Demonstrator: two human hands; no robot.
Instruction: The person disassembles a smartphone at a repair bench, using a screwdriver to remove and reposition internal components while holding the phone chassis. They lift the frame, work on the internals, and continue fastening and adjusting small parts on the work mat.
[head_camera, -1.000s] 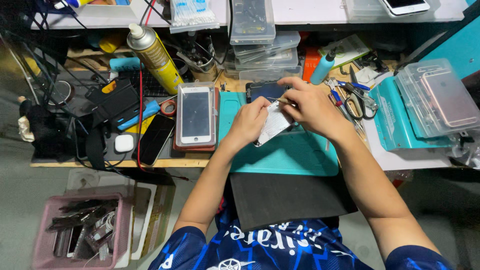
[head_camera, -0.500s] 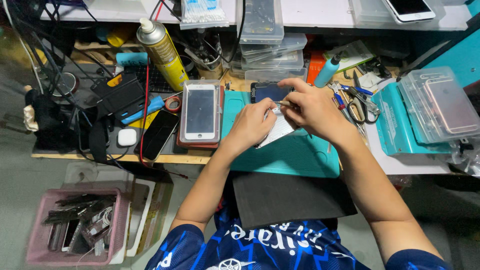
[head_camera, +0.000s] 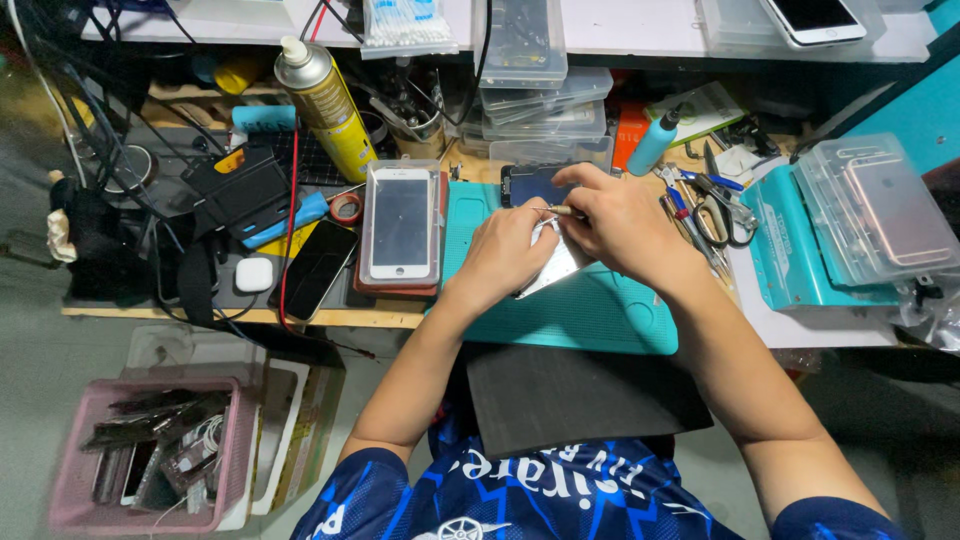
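Observation:
My left hand (head_camera: 505, 250) presses down on an opened phone body (head_camera: 556, 262), a silvery shell lying tilted on the teal work mat (head_camera: 590, 310). My right hand (head_camera: 620, 225) grips a thin screwdriver (head_camera: 560, 211), its tip pointing left over the phone body near my left fingers. A dark phone screen (head_camera: 528, 183) lies just beyond both hands at the mat's far edge.
A white phone in a clear tray (head_camera: 400, 225) and a black phone (head_camera: 317, 268) lie left of the mat. A yellow spray can (head_camera: 328, 105) stands behind. Scissors and tools (head_camera: 715, 200) and a teal box with a clear case (head_camera: 860, 225) sit right. A pink basket (head_camera: 150, 455) is below left.
Both hands stay on the phone body with only small shifts. The head view has drifted slightly, and the right hand's screwdriver has edged a little to the left.

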